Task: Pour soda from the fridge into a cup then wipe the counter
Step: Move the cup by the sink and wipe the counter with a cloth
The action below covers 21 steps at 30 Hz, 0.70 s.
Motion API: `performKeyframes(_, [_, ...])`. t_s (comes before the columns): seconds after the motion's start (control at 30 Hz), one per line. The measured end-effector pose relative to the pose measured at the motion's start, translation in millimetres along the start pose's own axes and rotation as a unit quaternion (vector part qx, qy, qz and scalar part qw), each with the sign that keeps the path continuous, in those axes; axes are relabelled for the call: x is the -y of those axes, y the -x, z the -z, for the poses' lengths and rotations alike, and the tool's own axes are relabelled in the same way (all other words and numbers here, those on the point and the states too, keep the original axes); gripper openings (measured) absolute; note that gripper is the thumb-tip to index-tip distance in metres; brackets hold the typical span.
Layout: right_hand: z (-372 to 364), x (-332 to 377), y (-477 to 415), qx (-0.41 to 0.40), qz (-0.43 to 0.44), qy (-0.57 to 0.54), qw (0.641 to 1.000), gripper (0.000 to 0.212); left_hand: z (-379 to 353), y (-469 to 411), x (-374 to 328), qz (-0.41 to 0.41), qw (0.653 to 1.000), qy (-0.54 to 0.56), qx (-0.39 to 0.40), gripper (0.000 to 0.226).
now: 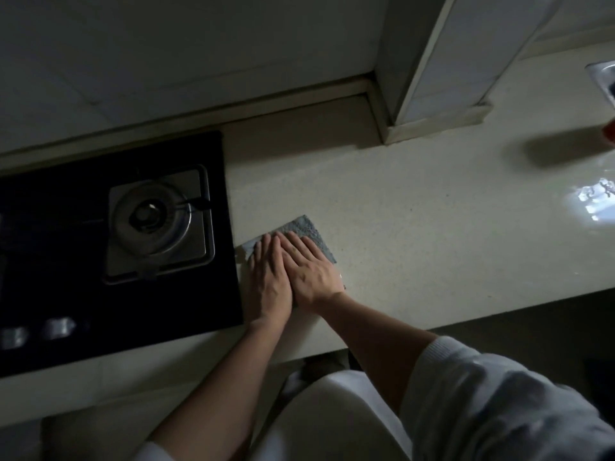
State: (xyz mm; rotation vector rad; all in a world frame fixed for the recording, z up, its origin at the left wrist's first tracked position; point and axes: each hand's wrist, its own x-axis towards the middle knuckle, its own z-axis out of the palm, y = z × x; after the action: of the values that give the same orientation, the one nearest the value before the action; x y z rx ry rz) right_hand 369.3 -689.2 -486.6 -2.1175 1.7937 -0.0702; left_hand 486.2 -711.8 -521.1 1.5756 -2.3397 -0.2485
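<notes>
A grey-blue cloth (304, 227) lies flat on the pale counter (432, 234), right beside the black hob. My left hand (269, 281) and my right hand (309, 267) rest side by side on top of it, palms down and fingers straight, pressing it onto the counter. Most of the cloth is hidden under the hands; only its far corner and left edge show. A red object (609, 136) peeks in at the right edge of the view, too cut off to identify.
A black glass gas hob (83, 294) with a steel burner (156, 217) fills the left of the counter. A white tiled column (442, 78) stands at the back. A steel sink corner (604, 78) shows at far right. The counter's front edge runs just beyond my wrists.
</notes>
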Motion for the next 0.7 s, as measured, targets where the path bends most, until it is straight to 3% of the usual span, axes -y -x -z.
performKeyframes(0.23, [5.3, -28.7, 13.1, 0.011, 0.004, 0.016, 1.0, 0.065, -11.5, -2.7, -33.4, -0.002, 0.999, 0.038, -0.029, 0.047])
performKeyframes(0.7, [37.2, -156.0, 51.1, -0.014, -0.087, 0.004, 0.996, 0.066, -58.3, -59.2, -155.2, -0.075, 0.994, 0.08, 0.027, 0.047])
